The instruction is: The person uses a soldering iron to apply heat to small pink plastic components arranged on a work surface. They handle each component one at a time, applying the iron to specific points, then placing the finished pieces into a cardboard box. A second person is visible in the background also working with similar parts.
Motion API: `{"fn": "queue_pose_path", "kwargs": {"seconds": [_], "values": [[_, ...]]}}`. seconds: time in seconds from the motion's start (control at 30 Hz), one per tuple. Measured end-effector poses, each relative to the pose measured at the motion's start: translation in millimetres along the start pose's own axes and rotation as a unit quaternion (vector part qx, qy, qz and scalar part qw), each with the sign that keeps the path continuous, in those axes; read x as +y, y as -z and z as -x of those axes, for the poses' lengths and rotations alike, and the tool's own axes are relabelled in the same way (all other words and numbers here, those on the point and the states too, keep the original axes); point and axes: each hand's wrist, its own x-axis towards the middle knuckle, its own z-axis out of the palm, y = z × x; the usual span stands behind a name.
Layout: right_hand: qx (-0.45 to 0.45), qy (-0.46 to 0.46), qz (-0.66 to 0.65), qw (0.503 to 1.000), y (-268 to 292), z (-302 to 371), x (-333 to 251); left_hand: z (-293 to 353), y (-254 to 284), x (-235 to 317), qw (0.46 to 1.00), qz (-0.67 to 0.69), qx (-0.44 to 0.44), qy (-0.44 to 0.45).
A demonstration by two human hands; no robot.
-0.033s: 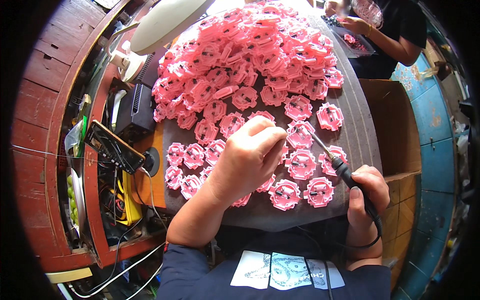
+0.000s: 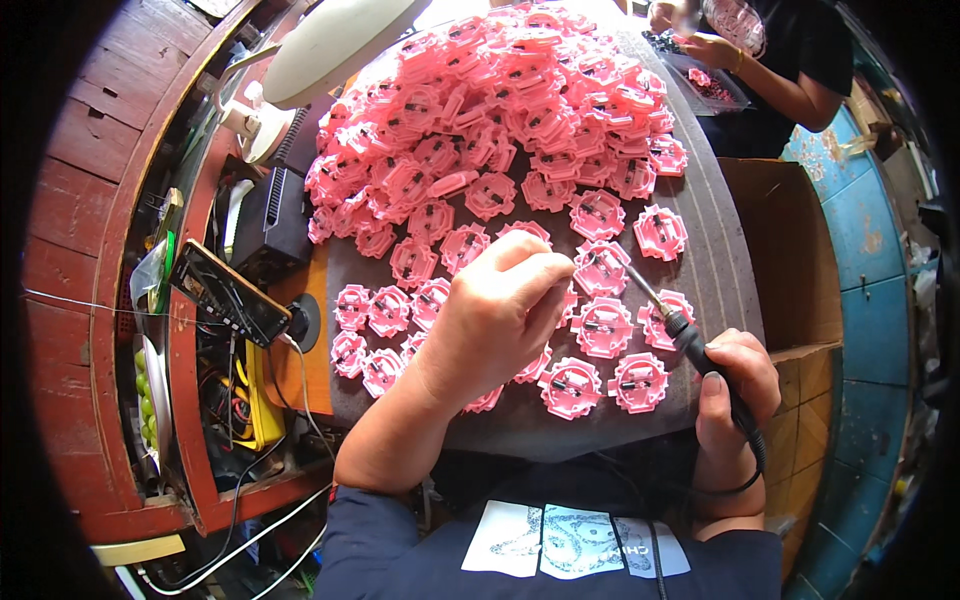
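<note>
My right hand (image 2: 738, 385) grips a soldering iron (image 2: 690, 342) by its black handle, its cord running down past the wrist. The iron's metal tip reaches a pink plastic part (image 2: 602, 268) with small dark pieces in its middle. Over the left side of that same part, my left hand (image 2: 515, 290) is closed in a pinch; what its fingertips hold is too small to make out. Similar pink parts lie flat around both hands, such as one (image 2: 606, 328) just nearer to me and another (image 2: 640, 382) by the right hand. Some are partly hidden under my left forearm.
A large heap of pink parts (image 2: 500, 90) covers the far end of the grey cloth. At the left are a lamp (image 2: 335, 50), a black box (image 2: 272, 225) and a propped phone (image 2: 228, 295). A cardboard box (image 2: 785, 255) stands right. Another person's hands (image 2: 712, 50) work over a tray far right.
</note>
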Motion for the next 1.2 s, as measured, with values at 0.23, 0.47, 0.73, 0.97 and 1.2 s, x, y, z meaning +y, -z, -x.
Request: {"fn": "queue_pose_path", "kwargs": {"seconds": [0.23,0.47,0.73,0.97,1.2], "values": [[0.038,-0.009,0.005,0.999,12,12,-5,-4,26,25,0.999,0.021,0.001,0.025],[0.013,-0.008,0.052,0.999,19,15,-29,-16,27,27,1.0,-0.009,0.022,0.0],[-0.023,0.027,0.106,0.994,21,19,-37,-1,13,2,0.999,-0.026,0.003,0.038],[-0.031,0.011,0.147,0.989,-2,6,-43,12,1,-10,0.998,-0.042,-0.029,0.042],[-0.041,-0.006,0.145,0.989,-16,1,-41,16,-10,-10,0.999,-0.015,-0.026,0.025]]}}
